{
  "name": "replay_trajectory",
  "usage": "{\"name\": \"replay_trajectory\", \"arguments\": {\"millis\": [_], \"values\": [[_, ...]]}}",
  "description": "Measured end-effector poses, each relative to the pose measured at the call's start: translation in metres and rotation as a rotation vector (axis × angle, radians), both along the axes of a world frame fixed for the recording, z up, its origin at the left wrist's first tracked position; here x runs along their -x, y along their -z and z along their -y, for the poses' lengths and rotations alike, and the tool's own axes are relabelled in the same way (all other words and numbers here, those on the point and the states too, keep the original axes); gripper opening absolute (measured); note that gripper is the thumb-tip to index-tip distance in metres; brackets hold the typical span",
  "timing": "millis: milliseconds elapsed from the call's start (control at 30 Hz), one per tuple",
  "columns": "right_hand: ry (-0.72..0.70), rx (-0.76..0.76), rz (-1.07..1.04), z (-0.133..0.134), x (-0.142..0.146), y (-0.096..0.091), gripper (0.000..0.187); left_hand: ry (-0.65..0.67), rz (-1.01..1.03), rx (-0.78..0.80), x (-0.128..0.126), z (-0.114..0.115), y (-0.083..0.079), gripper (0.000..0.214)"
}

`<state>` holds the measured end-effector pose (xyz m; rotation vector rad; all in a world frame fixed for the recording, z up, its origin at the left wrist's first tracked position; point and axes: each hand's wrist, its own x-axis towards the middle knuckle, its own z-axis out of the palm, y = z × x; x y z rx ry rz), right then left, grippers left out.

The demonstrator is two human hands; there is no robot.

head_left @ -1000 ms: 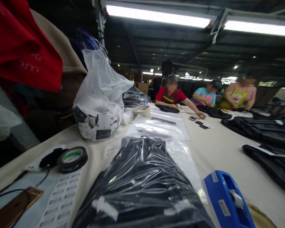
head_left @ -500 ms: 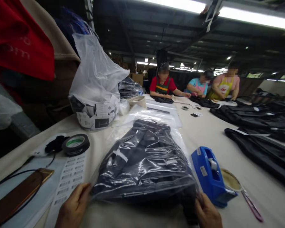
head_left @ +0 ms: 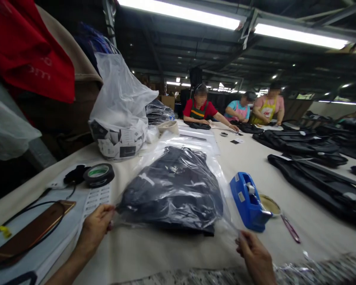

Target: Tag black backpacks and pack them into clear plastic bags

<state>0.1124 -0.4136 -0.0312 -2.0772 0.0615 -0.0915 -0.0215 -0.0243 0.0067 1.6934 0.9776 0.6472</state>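
A clear plastic bag (head_left: 178, 190) with a dark folded item inside, perhaps a backpack, lies on the table in front of me. My left hand (head_left: 99, 223) pinches the bag's near left corner. At the near right, my right hand (head_left: 253, 251) grips the other corner and pulls the film out to the side. The dark item reaches close to the bag's near edge, and glare on the plastic hides its details. Just beyond my right hand stands a blue tape dispenser (head_left: 249, 204).
Left of the bag lie a roll of black tape (head_left: 99, 175), a label sheet (head_left: 97, 198) and a brown phone (head_left: 32, 233). A plastic sack of tags (head_left: 120, 138) stands behind. At right are a tape roll (head_left: 269, 205), a pink-handled tool (head_left: 290, 229) and black bags (head_left: 314, 190). Co-workers (head_left: 200, 107) work beyond.
My right hand has drawn the bag's right corner outward, away from the dark item. The left hand stays on its corner. A co-worker in red has stretched an arm across the table.
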Motion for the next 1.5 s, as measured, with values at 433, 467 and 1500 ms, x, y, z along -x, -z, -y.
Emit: {"name": "replay_trajectory", "arguments": {"millis": [433, 467, 1500], "values": [[-0.088, -0.275, -0.171, -0.040, -0.016, -0.020, 0.036, 0.015, 0.195, 0.377, -0.015, 0.007, -0.010, 0.010], [-0.115, -0.312, -0.175, -0.040, -0.024, -0.030, 0.035, 0.022, 0.233, 0.414, -0.021, 0.000, -0.021, 0.010], [-0.046, 0.772, 1.040, -0.016, 0.026, 0.007, 0.037, 0.777, 0.175, -1.663, -0.050, 0.112, 0.045, 0.050]]}}
